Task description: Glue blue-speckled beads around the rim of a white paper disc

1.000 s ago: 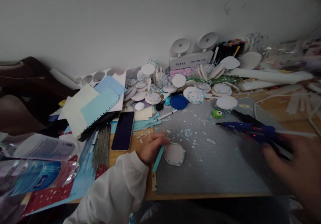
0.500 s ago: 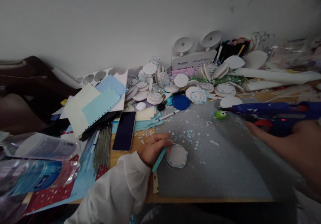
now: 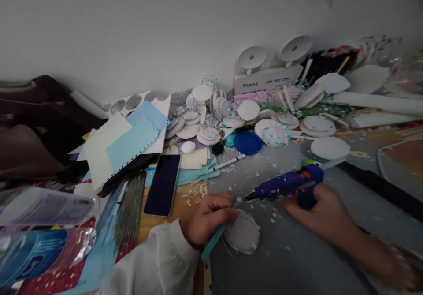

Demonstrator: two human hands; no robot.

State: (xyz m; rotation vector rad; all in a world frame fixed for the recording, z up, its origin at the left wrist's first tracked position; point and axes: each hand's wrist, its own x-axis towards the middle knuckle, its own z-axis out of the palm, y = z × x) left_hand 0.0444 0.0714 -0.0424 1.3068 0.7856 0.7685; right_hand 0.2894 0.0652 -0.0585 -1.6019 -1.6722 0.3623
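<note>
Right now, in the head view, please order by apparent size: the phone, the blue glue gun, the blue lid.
1. phone and blue glue gun: they look alike, so no ranking between them.
2. blue lid, clearly the smallest.

The left hand (image 3: 209, 218) pinches a teal strip (image 3: 218, 233) against the edge of a white round disc (image 3: 243, 233) lying just to its right on the grey mat (image 3: 297, 259). The right hand (image 3: 325, 215) grips a blue glue gun (image 3: 287, 187), nozzle pointing toward the left hand's fingertips. A dark phone (image 3: 162, 184) lies beyond the left hand on the desk (image 3: 165, 224).
</note>
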